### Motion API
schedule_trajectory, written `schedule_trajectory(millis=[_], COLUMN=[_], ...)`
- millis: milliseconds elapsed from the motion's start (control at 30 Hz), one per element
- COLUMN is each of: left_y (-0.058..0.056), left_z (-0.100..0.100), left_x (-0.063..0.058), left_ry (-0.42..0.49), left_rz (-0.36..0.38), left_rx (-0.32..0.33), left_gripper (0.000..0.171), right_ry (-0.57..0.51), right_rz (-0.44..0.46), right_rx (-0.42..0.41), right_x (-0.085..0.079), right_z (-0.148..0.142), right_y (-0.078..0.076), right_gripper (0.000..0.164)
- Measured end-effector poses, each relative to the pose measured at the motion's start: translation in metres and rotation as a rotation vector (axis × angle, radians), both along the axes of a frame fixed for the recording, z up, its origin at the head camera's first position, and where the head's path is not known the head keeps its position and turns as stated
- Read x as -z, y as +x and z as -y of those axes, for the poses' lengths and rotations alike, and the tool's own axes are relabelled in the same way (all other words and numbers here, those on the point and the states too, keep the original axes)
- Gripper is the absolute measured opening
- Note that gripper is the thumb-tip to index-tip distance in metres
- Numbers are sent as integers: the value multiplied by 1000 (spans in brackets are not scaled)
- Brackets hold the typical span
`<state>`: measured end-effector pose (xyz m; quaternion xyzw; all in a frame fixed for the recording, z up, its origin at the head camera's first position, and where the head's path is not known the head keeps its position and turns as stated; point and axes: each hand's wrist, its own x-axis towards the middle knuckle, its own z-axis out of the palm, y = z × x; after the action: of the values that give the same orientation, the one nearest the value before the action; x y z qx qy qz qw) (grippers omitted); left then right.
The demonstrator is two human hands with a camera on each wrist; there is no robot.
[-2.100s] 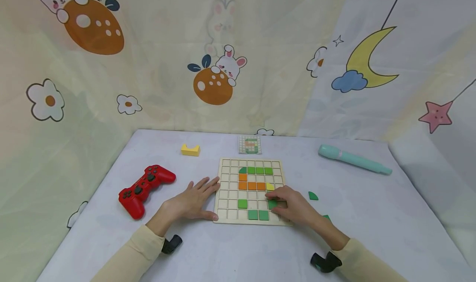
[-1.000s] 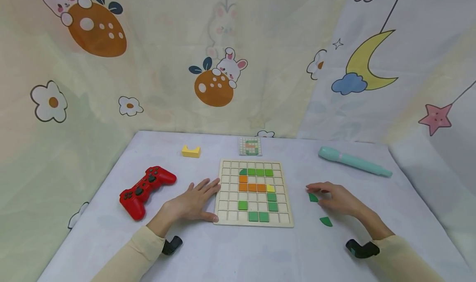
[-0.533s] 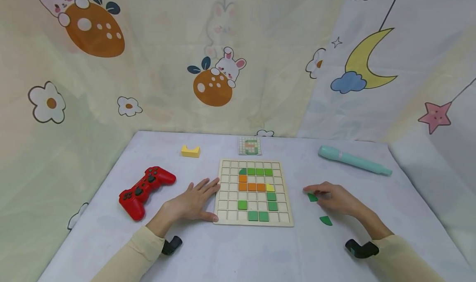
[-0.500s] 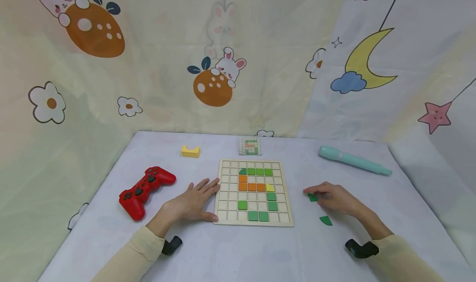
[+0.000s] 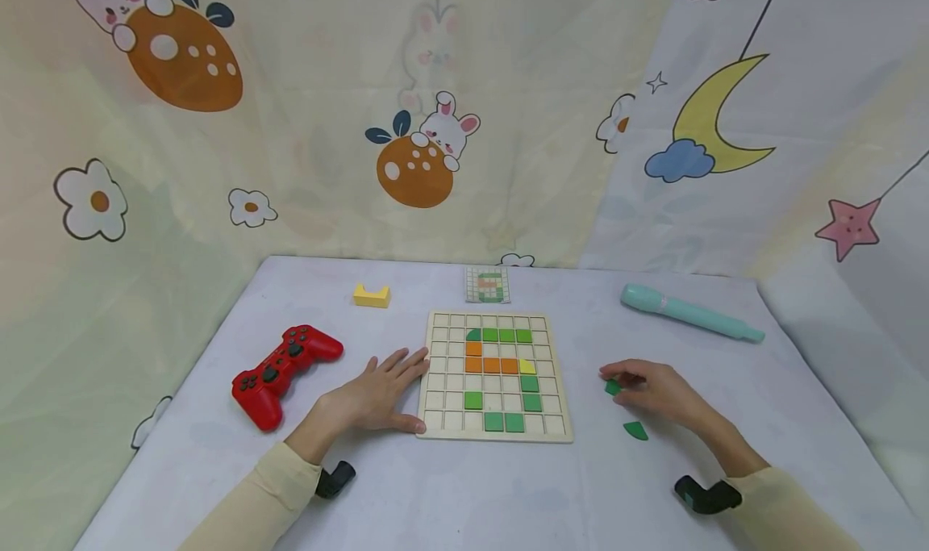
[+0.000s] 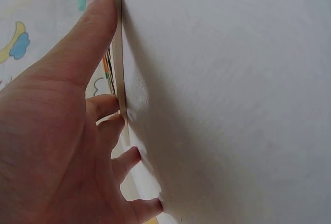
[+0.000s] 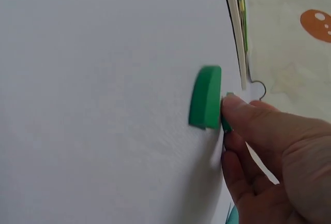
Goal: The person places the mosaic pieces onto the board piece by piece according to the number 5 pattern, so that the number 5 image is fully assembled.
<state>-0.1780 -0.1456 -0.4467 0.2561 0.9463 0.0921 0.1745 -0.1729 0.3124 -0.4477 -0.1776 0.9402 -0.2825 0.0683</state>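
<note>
A wooden grid board (image 5: 454,381) lies mid-table, with green, orange and yellow tiles set in some cells. My left hand (image 5: 373,394) rests along its left edge, fingers spread and thumb at the near corner; the left wrist view shows the fingertips against the board's side. To the right of the board, my right hand (image 5: 656,390) pinches a green quarter-circle tile (image 5: 613,387) between thumb and fingers, partly hidden by them. A second green quarter-circle tile (image 5: 635,431) lies flat on the table just nearer; it shows large in the right wrist view.
Behind the board lies a small pattern card (image 5: 488,285). A yellow notched block (image 5: 372,296) sits at the back left, and a red game controller (image 5: 283,373) lies left of the left hand. At the back right is a mint-green tube-like object (image 5: 689,312).
My right hand left the board's right side for the two loose green tiles and now pinches the farther one, shifting slightly right and nearer. The left hand stays in place.
</note>
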Motion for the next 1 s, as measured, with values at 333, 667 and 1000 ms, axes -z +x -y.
schedule_trajectory(millis=[333,667,1000], left_y=[1,2,1], left_z=[0,0,1], left_x=[-1,-2,0], left_ry=[9,7,3], left_rz=[4,4,2], left_rx=[0,3,6], left_gripper=[99,99,99], right_ry=[32,88,37], right_rz=[-154,-139,-104], right_rx=[192,199,27], right_x=[8,5,-5], right_z=[19,21,1], right_y=[13,16,8], right_gripper=[37,38,55])
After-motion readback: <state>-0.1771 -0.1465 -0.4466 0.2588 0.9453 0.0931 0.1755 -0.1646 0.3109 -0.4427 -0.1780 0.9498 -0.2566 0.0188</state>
